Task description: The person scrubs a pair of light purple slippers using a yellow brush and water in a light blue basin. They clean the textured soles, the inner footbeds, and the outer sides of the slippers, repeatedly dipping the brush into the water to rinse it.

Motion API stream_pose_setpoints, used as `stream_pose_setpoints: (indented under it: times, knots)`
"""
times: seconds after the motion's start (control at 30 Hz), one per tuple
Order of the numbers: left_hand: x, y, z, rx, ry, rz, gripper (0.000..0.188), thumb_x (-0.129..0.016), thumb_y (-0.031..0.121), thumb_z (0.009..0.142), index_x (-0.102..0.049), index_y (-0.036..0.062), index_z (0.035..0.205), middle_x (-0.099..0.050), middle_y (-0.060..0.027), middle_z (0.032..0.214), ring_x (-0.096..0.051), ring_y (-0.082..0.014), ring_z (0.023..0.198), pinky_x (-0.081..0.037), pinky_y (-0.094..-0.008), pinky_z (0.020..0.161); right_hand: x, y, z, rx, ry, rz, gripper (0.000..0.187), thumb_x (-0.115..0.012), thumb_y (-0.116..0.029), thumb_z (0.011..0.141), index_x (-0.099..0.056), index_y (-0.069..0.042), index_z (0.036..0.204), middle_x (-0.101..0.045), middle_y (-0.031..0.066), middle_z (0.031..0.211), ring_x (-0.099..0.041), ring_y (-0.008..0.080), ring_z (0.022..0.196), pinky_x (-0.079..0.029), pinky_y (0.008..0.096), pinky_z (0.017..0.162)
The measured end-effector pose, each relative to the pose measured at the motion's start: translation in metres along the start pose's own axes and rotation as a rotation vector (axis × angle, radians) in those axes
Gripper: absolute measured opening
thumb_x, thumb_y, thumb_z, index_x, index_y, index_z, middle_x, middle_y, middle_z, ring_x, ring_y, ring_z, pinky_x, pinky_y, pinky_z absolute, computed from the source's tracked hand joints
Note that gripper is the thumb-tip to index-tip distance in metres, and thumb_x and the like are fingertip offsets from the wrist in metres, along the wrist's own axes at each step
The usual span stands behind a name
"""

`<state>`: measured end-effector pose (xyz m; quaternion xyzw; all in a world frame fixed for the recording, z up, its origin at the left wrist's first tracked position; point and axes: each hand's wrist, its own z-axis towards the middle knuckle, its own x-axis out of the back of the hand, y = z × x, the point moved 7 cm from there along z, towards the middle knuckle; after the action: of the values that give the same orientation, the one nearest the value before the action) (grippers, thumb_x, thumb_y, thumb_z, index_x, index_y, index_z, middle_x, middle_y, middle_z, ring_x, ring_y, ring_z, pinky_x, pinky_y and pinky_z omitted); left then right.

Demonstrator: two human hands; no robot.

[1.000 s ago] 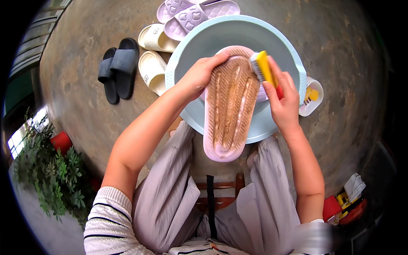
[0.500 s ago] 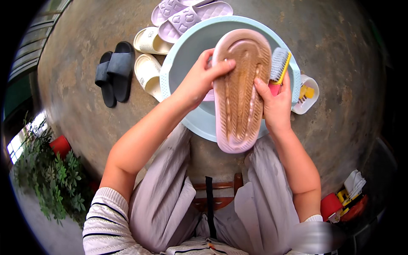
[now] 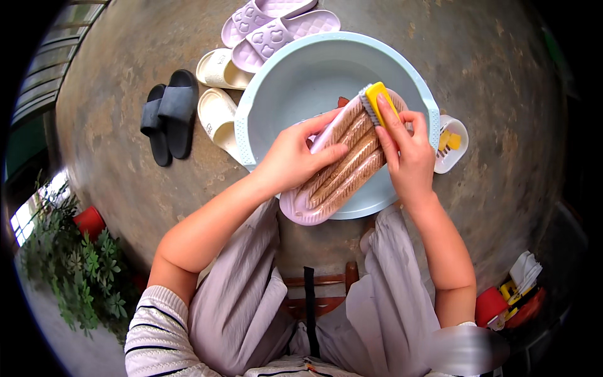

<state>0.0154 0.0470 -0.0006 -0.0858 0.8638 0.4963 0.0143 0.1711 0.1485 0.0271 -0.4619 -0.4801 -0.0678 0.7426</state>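
A pink slipper (image 3: 342, 169), its ridged brown-stained sole turned up, is tilted over the near side of a light blue basin (image 3: 333, 69). My left hand (image 3: 301, 154) grips it along its left edge, thumb across the sole, the other fingers hidden underneath. In my right hand (image 3: 405, 141) is a yellow scrub brush (image 3: 380, 100) with grey bristles. Its bristles rest against the far end of the sole. Inside the basin, a small reddish piece (image 3: 343, 101) shows just behind the slipper.
Purple slippers (image 3: 276, 38), cream slippers (image 3: 220, 116) and dark slides (image 3: 179, 113) stand left of the basin. A white soap dish (image 3: 451, 144) with yellow pieces sits at its right. A leafy plant (image 3: 81, 270) is at the left, a red container (image 3: 490, 306) at the lower right.
The slipper has tilted, its far end swinging right and its near end left. My right hand has let go of the slipper's edge and brought the brush onto the sole.
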Motion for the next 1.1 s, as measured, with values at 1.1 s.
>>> stream_pose_setpoints:
  times: [1.1]
  knots:
    - [0.049,-0.034,0.059,0.056,0.015,0.242,0.05,-0.076,0.023,0.089,-0.063,0.0093,0.136,-0.074,-0.0094,0.109,-0.068,-0.0124,0.094,-0.053,-0.0305,0.085,-0.067,0.058,0.027,-0.155,-0.152,-0.233,0.064,-0.063,-0.035,0.096,-0.038,-0.029,0.154,-0.051,0.0117,0.107,-0.065,0.0304,0.067,-0.055,0.0427,0.056]
